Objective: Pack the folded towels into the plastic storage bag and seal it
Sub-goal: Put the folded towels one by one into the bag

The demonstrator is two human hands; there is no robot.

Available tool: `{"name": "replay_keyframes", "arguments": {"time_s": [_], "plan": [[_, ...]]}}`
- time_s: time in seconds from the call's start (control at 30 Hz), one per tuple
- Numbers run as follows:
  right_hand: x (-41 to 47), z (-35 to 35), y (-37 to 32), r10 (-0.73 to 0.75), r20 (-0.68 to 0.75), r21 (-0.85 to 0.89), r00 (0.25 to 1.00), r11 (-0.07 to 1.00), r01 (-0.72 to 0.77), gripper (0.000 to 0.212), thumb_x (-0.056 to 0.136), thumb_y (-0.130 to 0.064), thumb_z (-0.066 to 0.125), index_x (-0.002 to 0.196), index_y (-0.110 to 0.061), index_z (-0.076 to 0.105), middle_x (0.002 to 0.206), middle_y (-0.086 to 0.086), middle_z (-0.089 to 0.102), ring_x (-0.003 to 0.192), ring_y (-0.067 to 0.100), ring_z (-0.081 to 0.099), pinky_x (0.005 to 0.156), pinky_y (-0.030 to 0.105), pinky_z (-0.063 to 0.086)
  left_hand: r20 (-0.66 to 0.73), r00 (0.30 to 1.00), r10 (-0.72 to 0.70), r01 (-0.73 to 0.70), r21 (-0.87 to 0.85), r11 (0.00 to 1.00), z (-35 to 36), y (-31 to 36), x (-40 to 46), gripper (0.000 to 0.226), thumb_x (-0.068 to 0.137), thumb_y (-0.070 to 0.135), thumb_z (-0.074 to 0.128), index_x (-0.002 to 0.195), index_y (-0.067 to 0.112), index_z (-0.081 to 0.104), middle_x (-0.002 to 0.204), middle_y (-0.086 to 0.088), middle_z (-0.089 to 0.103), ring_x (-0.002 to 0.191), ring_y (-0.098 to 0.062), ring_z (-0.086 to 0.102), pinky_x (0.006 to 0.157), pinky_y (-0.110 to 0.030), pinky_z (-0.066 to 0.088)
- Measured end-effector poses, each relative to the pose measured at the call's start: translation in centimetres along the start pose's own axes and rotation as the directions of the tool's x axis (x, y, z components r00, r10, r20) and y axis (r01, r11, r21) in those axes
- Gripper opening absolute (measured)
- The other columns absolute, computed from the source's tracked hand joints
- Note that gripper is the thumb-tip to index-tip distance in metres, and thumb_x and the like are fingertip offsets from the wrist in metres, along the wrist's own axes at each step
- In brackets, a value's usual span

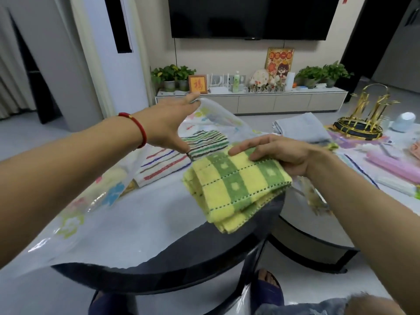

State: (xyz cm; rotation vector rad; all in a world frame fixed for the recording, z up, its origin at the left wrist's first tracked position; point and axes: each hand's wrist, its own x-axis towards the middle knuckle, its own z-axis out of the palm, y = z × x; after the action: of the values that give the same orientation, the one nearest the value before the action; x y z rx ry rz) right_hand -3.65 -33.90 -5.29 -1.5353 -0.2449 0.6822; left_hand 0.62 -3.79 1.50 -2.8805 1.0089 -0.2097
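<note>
A clear plastic storage bag (75, 214) with coloured flower prints lies across the round table. My left hand (168, 121) holds up its upper layer, fingers near the raised edge. Inside the bag lie a white towel with red and blue stripes (163, 167) and a green-and-black striped towel (206, 142). My right hand (284, 153) grips a folded yellow-and-green checked towel (234, 189) at the bag's mouth, fingers on top and the thumb hidden beneath.
A folded grey towel (302, 126) lies further back on the table. A gold rack (363, 114), a small white device (406, 121) and pink packages (395, 164) sit at the right. The dark table edge (181, 276) is near my feet.
</note>
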Motion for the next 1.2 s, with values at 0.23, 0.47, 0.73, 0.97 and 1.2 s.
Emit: {"name": "replay_keyframes", "arguments": {"time_s": [0.23, 0.47, 0.73, 0.97, 1.2], "plan": [[18.2, 2.6, 0.2, -0.175, -0.315, 0.206, 0.933, 0.947, 0.247, 0.05, 0.092, 0.007, 0.047, 0.127, -0.015, 0.075, 0.133, 0.019, 0.07, 0.107, 0.031, 0.071, 0.08, 0.039, 0.061, 0.04, 0.999, -0.033, 0.032, 0.017, 0.999, -1.3, -0.6, -0.8, 0.12, 0.071, 0.054, 0.077, 0.158, 0.023, 0.001, 0.165, 0.011, -0.016, 0.152, -0.026, 0.005, 0.118, -0.054, 0.027], [23.4, -0.4, 4.9, -0.035, -0.687, 0.207, 0.726, 0.948, 0.243, 0.051, 0.096, 0.007, 0.052, 0.144, -0.011, 0.059, 0.134, 0.016, 0.061, 0.116, 0.033, 0.062, 0.077, 0.035, 0.061, 0.027, 0.999, -0.041, 0.041, -0.017, 0.999, -1.1, -0.9, -1.1, 0.114, 0.074, 0.056, 0.073, 0.158, 0.028, 0.001, 0.163, 0.019, -0.019, 0.152, -0.02, -0.002, 0.115, -0.057, 0.031], [11.7, -1.1, 5.6, -0.21, -0.518, -0.344, 0.829, 0.939, 0.023, 0.024, 0.096, -0.013, 0.063, 0.116, -0.018, 0.076, 0.106, 0.008, 0.078, 0.088, 0.022, 0.078, 0.077, 0.035, 0.066, -0.009, 0.999, -0.047, 0.047, 0.029, 0.998, 0.6, 0.6, -0.9, 0.107, 0.077, 0.058, 0.071, 0.158, 0.023, 0.011, 0.166, 0.008, -0.01, 0.151, -0.026, 0.01, 0.112, -0.056, 0.037], [-2.3, -5.8, 7.3, -0.328, -0.738, -0.468, 0.59, 0.878, -0.098, 0.024, 0.094, -0.004, 0.058, 0.102, -0.008, 0.081, 0.085, 0.011, 0.08, 0.074, 0.019, 0.074, 0.065, 0.03, 0.058, -0.035, 0.999, -0.016, 0.018, 0.052, 0.998, 3.1, 2.9, 0.2, 0.097, 0.079, 0.057, 0.067, 0.156, 0.023, 0.02, 0.167, 0.008, 0.0, 0.149, -0.031, 0.014, 0.108, -0.059, 0.039], [-7.3, -14.7, 10.5, -0.095, -0.979, -0.204, 0.182, 0.516, -0.832, 0.045, 0.1, -0.021, 0.052, 0.145, -0.026, 0.055, 0.147, 0.025, 0.05, 0.137, 0.046, 0.043, 0.113, 0.05, 0.036, -0.053, 0.998, -0.017, 0.016, -0.01, 1.0, 4.5, 3.1, 0.4, 0.097, 0.08, 0.059, 0.066, 0.157, 0.027, 0.018, 0.167, 0.013, -0.001, 0.15, -0.029, 0.015, 0.11, -0.056, 0.039]]}}
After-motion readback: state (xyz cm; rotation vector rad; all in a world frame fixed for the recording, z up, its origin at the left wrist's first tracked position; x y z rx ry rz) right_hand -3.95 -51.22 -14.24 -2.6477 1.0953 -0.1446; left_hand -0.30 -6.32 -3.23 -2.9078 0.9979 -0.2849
